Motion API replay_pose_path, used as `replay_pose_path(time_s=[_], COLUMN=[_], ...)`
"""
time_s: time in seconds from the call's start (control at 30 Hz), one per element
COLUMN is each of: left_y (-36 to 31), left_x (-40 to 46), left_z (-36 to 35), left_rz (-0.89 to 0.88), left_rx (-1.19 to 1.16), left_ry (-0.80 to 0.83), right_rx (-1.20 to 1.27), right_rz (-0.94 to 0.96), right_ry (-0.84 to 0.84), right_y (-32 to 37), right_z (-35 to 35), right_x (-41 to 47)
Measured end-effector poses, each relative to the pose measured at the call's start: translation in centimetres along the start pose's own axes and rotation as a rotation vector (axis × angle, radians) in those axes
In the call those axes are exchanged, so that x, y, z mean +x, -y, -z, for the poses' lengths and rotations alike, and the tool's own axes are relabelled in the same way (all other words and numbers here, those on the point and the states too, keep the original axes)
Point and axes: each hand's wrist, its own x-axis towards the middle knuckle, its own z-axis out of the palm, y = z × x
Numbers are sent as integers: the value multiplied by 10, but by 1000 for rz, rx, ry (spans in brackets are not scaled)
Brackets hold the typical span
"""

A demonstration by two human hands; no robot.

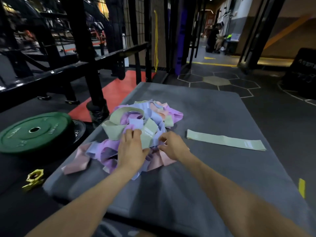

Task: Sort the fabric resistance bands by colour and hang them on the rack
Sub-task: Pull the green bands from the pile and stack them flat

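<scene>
A tangled heap of fabric resistance bands in green, lilac, blue and pink lies on a grey mat. One green band lies flat and apart on the mat, to the right of the heap. My left hand rests on the heap's near side, its thumb and fingers around a green band. My right hand is beside it, fingers curled and pinching into the blue and pink bands at the heap's edge. The black metal rack stands behind and to the left.
A green weight plate lies on the floor left of the mat, with a gold barbell collar nearer to me. A black box stands far right. People are in the corridor beyond.
</scene>
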Motion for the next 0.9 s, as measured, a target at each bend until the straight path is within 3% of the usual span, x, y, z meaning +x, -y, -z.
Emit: replay_pose_path(time_s=[0.17,0.3,0.5,0.73,0.9], left_y=[16,22,6,-19,-34], left_x=[1,7,15,19,14], left_z=[5,19,58,94,98], left_rz=[199,174,-1,-39,-3], left_rx=[-113,-261,-600,-933,-1037], left_ry=[110,198,103,125,243], right_rx=[41,64,216,1311,1566], right_rz=[-13,-7,-64,-315,-354], right_ry=[12,-28,-138,-146,-179], right_y=[24,29,35,59,62], right_z=[-1,7,22,55,81], right_x=[-12,-22,-29,-35,-49])
